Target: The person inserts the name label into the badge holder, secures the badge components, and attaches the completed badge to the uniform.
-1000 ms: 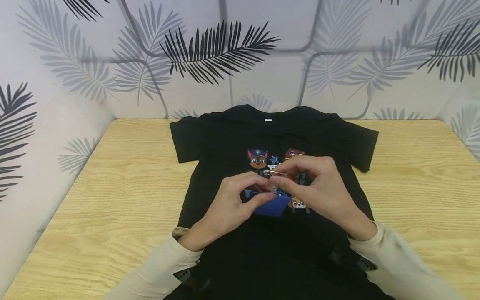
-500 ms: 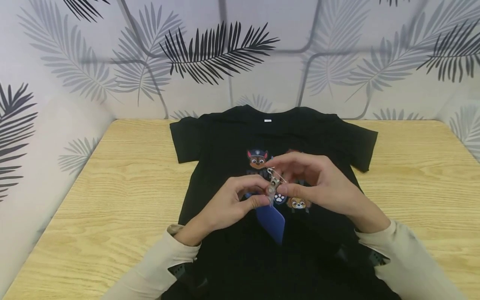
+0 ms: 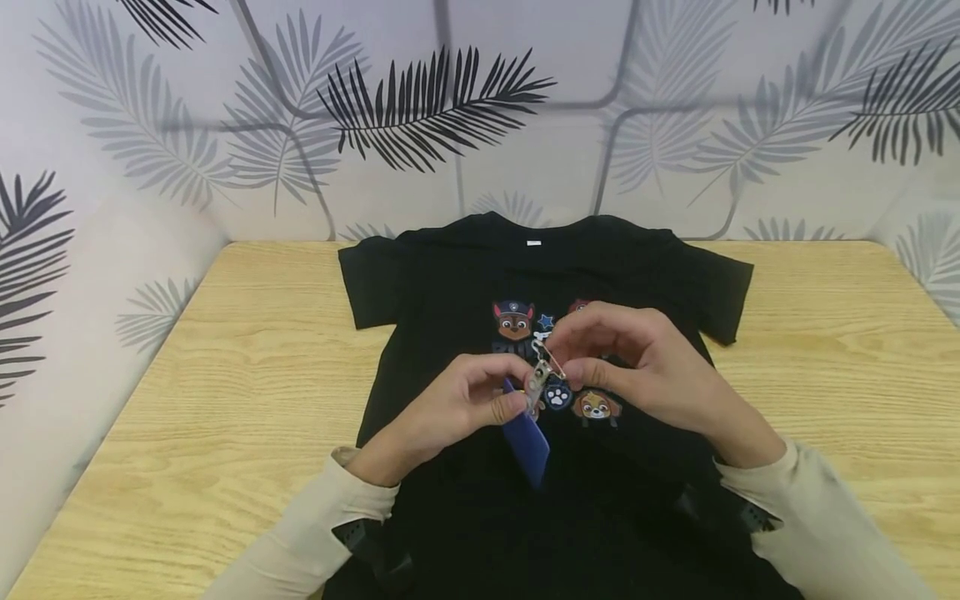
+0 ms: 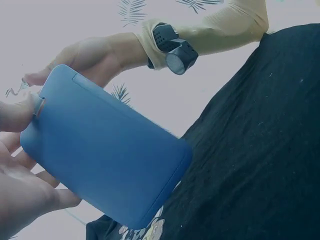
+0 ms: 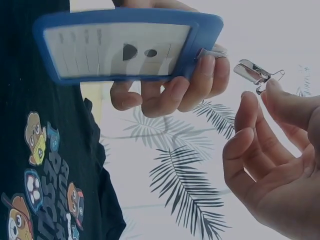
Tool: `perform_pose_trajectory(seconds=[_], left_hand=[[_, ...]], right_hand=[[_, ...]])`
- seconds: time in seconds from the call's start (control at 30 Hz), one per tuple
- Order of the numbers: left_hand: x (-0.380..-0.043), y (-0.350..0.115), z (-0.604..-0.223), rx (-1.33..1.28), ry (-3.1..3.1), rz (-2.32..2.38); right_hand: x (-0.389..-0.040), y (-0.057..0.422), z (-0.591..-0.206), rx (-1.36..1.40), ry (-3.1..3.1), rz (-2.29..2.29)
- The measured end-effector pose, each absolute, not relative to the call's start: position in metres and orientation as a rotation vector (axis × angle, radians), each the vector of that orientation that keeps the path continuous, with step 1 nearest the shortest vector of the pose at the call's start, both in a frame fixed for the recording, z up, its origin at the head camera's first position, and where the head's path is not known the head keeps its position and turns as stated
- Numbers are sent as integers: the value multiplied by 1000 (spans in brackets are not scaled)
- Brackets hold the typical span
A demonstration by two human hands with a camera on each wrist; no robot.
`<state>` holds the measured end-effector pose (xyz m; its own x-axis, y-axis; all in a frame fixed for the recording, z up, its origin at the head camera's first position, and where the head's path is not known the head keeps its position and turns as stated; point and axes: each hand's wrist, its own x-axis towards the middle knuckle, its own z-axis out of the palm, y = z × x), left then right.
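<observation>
Above the black T-shirt (image 3: 465, 292), my left hand (image 3: 457, 408) pinches the strap end of a blue badge holder (image 3: 527, 450), which hangs tilted, nearly edge-on in the head view. A metal clip (image 3: 537, 383) with a thin safety pin (image 3: 553, 362) rises from that end. My right hand (image 3: 645, 358) pinches the pin between thumb and fingertips. In the left wrist view the holder's plain blue back (image 4: 105, 145) covers part of the right hand. The right wrist view shows its windowed front with a white card (image 5: 110, 50), and the clip (image 5: 252, 71) beside my right thumb.
The T-shirt lies spread out on a wooden table (image 3: 247, 375), cartoon dogs (image 3: 513, 321) printed on its chest. A wall covering (image 3: 525, 167) with leaf patterns stands behind the table. Wrist-worn cameras (image 4: 180, 56) sit at both cuffs.
The badge holder has swung from lying broad to hanging down, then shifted slightly left. My hands have drawn a little apart, and the clip and pin have come into plainer view.
</observation>
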<state>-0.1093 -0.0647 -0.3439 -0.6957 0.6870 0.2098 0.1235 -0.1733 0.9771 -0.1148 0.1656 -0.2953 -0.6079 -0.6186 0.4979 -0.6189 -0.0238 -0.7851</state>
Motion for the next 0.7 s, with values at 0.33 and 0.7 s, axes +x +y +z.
perform_pose_trajectory(seconds=[0.33,0.7], left_hand=[[-108,-65,-344,922,1641,1880],[-111,-64,-345,891,1727,1914]], right_hand=[[-115,166,-295,1367,-2263,1529],[-114,170,-284,1346,-2190,1175]])
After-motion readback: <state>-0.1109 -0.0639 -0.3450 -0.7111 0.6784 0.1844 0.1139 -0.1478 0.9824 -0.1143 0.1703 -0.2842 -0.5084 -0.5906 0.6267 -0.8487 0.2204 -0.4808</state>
